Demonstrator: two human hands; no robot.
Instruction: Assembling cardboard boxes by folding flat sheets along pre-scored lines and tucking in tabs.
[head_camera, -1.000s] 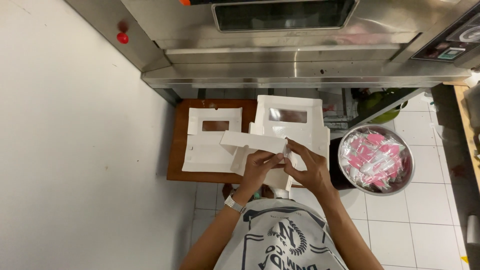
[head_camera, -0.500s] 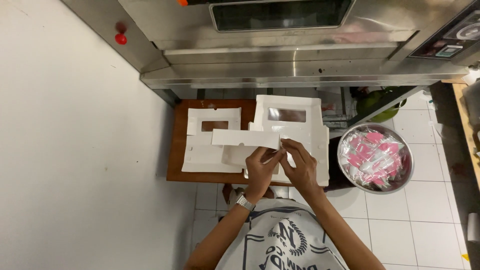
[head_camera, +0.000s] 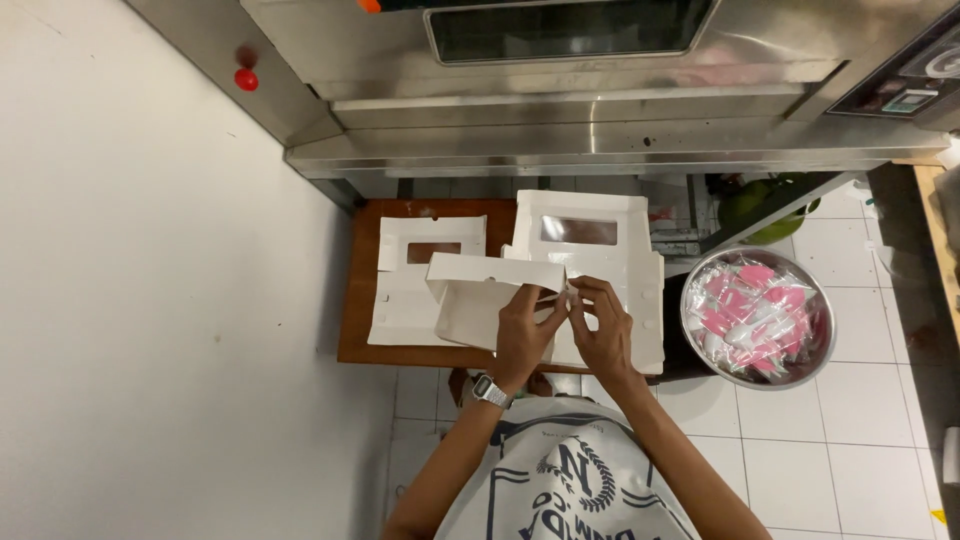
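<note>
Half-folded white cardboard box (head_camera: 487, 295), held up just above the near edge of the brown desk (head_camera: 358, 305), one long flap standing across its far side. Left hand (head_camera: 522, 335) under and against the box's right end, fingers (head_camera: 540, 308) curled and closed on the cardboard. Right hand (head_camera: 603, 330) just beside it, fingers (head_camera: 580, 298) pinched together on a small white tab at the box's right corner; the two hands nearly touching. Silver wristwatch (head_camera: 490, 391) on the left wrist. Beneath and to the left, a flat white box blank with a window cutout (head_camera: 420, 285) lying on the desk. Farther and to the right, another flat white blank with a clear window (head_camera: 585, 235), partly under the hands. Right of the desk, on the white tiled floor (head_camera: 860, 400), a round metal bowl (head_camera: 757, 317) filled with pink and white packets. Beyond the desk, a large stainless-steel oven (head_camera: 580, 90). White wall (head_camera: 150, 300) along the left.
</note>
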